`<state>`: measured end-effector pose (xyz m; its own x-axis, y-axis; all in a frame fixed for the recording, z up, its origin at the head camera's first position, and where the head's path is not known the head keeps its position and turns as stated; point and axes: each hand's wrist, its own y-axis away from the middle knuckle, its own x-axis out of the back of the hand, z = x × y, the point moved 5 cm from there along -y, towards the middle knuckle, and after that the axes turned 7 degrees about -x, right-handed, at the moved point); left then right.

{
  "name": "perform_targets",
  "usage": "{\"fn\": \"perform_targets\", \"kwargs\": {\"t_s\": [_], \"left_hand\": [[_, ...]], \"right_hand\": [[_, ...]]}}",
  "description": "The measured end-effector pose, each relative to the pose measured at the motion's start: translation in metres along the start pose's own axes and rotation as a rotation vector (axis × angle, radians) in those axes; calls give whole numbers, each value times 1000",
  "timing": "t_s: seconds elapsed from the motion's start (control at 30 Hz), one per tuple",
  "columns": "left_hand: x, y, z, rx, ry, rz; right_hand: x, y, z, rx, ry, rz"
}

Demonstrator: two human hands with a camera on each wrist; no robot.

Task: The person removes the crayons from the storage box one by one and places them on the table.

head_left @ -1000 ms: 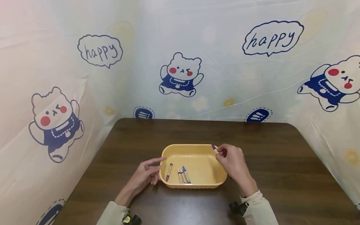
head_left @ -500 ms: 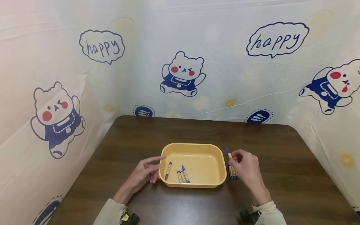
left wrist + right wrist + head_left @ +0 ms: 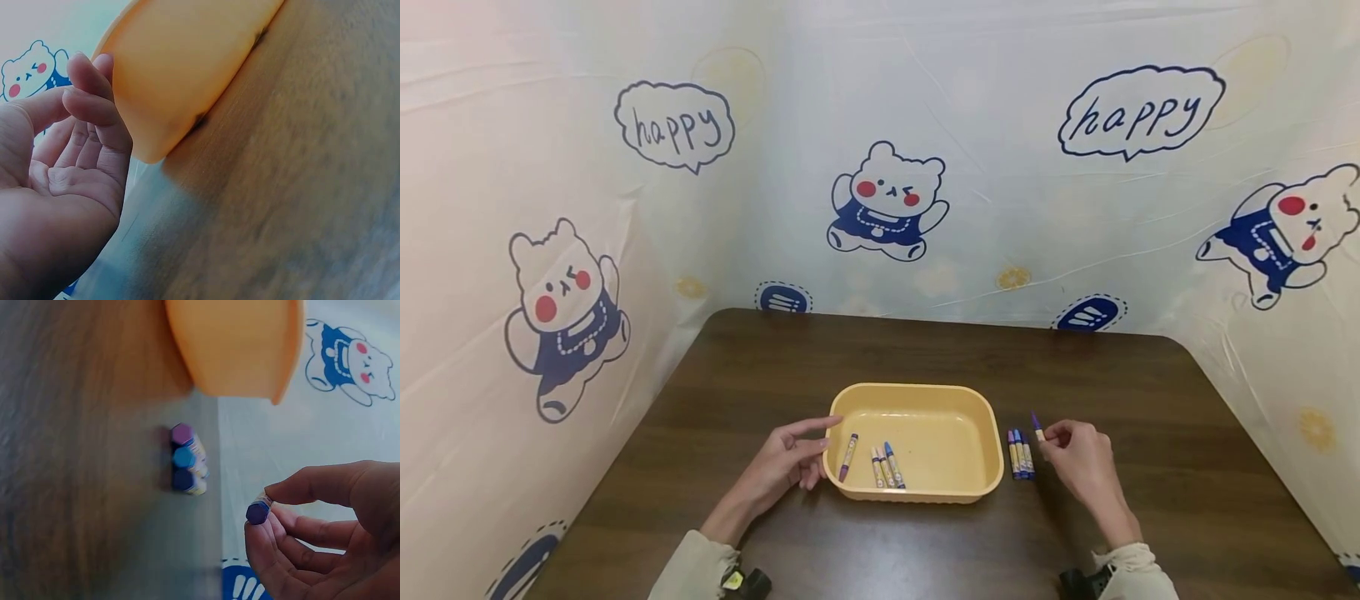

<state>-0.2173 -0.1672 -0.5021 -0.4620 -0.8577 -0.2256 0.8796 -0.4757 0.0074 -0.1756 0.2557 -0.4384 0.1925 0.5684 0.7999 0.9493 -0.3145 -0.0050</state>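
Note:
A yellow plastic tray (image 3: pixel 925 425) stands on the table with several crayons inside. A purple crayon (image 3: pixel 848 457) leans toward the tray's left end, and a blue-tipped crayon (image 3: pixel 895 465) lies beside lighter ones. My left hand (image 3: pixel 786 457) touches the tray's left rim and outer wall with relaxed fingers. Between thumb and fingers, my right hand (image 3: pixel 1086 462) pinches a violet crayon (image 3: pixel 258 511), tip pointing away from me, above the table. Just left of that hand, three crayons (image 3: pixel 1021 454) lie side by side, with purple, light blue and dark blue ends in the right wrist view.
The dark wooden table (image 3: pixel 887 350) reaches back to a pale curtain (image 3: pixel 1000 200) printed with bears and "happy" bubbles. The same curtain runs along both sides. The three crayons lie close to the tray's right wall.
My right hand has moved right with the violet crayon, from over the tray's right rim to beyond the three crayons, which are now uncovered. My left hand has stayed at the tray.

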Motion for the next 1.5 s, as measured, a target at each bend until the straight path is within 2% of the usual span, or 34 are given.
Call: {"fn": "perform_targets", "kwargs": {"t_s": [0.3, 0.5, 0.97, 1.13, 1.5], "left_hand": [[-3, 3, -2, -16, 1, 11], [-5, 5, -5, -5, -10, 18], [-7, 5, -3, -9, 6, 16], [-6, 6, -3, -6, 6, 19], [-6, 5, -4, -4, -15, 18]], "right_hand": [[-14, -7, 18, -36, 24, -105], [-23, -8, 24, -64, 26, -163], [-27, 1, 17, -77, 29, -192], [-30, 2, 16, -120, 32, -213], [-32, -2, 13, -140, 81, -188]]}}
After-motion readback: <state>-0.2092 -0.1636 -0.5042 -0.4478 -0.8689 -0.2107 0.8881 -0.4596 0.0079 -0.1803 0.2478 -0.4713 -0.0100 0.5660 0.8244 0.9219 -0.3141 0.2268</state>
